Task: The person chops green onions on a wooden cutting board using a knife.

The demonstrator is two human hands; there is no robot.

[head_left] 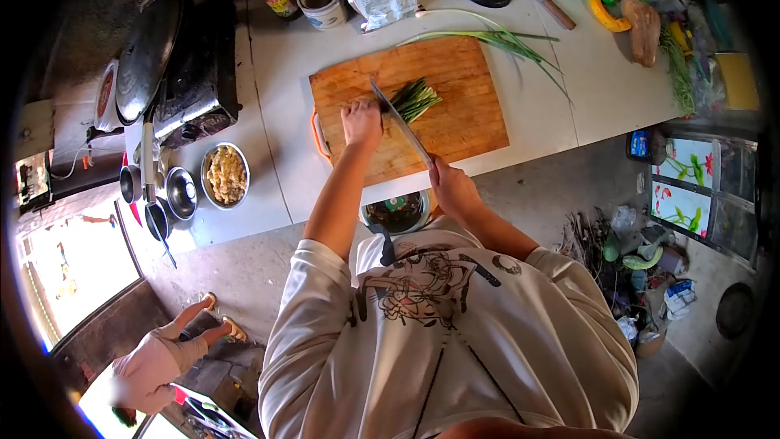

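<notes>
In the head view, the right hand [453, 187] is closed around the handle of the knife [404, 126], whose blade slants across the cutting board [473, 102]. The left hand [362, 123] rests, fingers curled, just beside the blade; whether it grips anything cannot be determined. Cut greens [417, 100] lie against the blade's opposite side, forward of the right hand.

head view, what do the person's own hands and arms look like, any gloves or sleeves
The left hand and right hand are bare, with no gloves or wristbands showing; rings are too small to tell. The forearms are uncovered too. Loose, off-white short sleeves cover the upper arms, part of a shirt with a dark-lined cartoon print.
</notes>
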